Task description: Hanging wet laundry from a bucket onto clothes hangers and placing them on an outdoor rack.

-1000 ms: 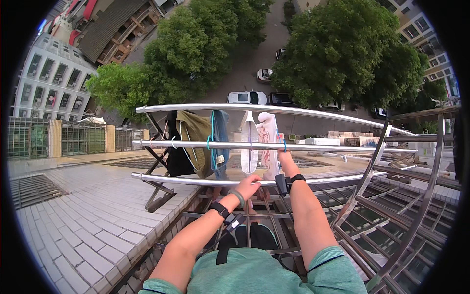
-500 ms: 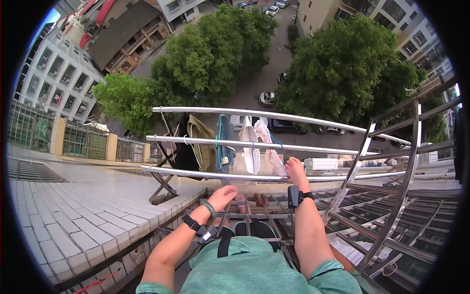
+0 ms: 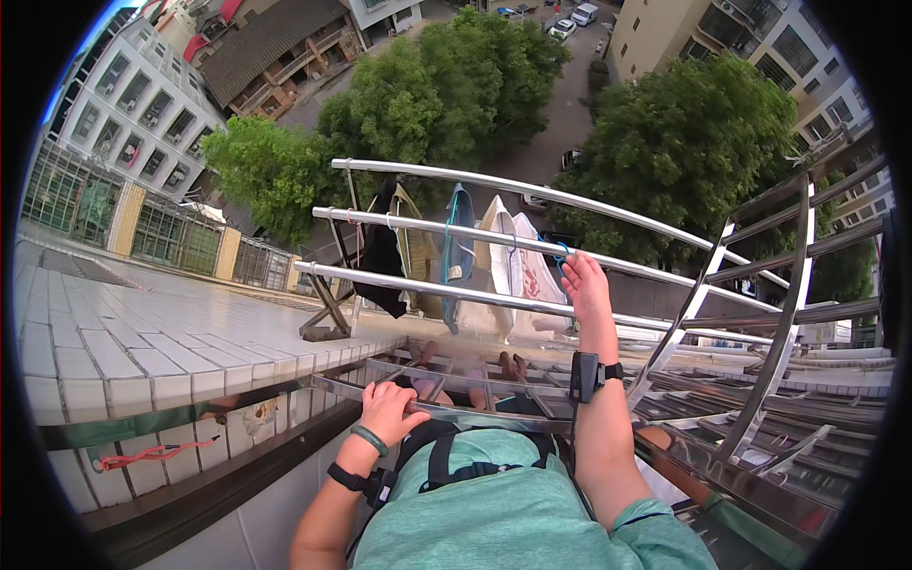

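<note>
Rack (image 3: 380, 279), silver, three rails, slanting across mid-frame.

Garments, five, hung in a row on the rack, left to right: black garment (image 3: 385, 299); olive garment (image 3: 421, 258); blue garment (image 3: 460, 258); plain white garment (image 3: 501, 268); white garment with red print (image 3: 537, 277), at frame centre-right.

Blue hanger hook (image 3: 562, 251), one, on the middle rail (image 3: 432, 226), at the right end of the row.

Right hand (image 3: 586, 282), bare, right of centre: fingers bent, tips at the blue hanger hook; pinching it or merely against it, cannot be told.

Left hand (image 3: 385, 411), bare, lower left of centre: fingers bent over a metal bar (image 3: 484, 418), thumb apart; whether gripping, cannot be told.

Wrist device (image 3: 586, 377), black, below the right hand.

Surroundings: tiled ledge (image 3: 190, 356), left; red cord (image 3: 161, 455), lower left; leafy trees (image 3: 684, 161), top; barred metal frame (image 3: 790, 304), right.
</note>
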`<state>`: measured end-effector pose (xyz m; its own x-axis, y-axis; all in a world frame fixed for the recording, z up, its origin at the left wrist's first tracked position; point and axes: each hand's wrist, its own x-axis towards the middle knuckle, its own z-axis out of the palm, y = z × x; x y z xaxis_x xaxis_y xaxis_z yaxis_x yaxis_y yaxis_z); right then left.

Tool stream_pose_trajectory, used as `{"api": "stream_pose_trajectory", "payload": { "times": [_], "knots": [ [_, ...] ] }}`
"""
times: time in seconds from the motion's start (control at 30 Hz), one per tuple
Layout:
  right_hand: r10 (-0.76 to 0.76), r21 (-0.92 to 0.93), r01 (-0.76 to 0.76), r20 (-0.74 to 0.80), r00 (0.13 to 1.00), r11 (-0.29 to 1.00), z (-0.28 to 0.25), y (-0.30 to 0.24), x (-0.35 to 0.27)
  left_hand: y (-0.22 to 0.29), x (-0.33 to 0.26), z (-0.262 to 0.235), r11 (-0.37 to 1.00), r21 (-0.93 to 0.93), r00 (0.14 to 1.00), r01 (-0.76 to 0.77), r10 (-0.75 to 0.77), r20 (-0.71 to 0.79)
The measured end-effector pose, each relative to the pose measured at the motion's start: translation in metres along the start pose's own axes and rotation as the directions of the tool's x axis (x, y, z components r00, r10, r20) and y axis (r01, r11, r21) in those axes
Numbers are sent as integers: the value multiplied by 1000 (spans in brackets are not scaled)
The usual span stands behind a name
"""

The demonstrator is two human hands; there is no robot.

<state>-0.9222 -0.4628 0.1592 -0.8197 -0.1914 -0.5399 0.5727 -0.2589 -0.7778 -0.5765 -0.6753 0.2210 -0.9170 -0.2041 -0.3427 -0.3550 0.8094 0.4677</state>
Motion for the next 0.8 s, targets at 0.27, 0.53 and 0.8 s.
{"api": "stream_pose_trajectory", "payload": {
  "times": [0.27, 0.53, 0.8],
  "knots": [
    [-73, -38, 82, 197, 978, 996, 43, -13, -50, -5, 3, 6, 998, 24, 998, -50, 51, -37],
    [-103, -129, 154, 337, 936, 980, 58, 6, -116, 1, -2, 10, 996, 45, 991, -74, 78, -108],
    [-198, -643, 676, 655, 729, 361, 34, 36, -199, 21, -52, 64, 996, -43, 677, -79, 22, -736]
  ]
}}
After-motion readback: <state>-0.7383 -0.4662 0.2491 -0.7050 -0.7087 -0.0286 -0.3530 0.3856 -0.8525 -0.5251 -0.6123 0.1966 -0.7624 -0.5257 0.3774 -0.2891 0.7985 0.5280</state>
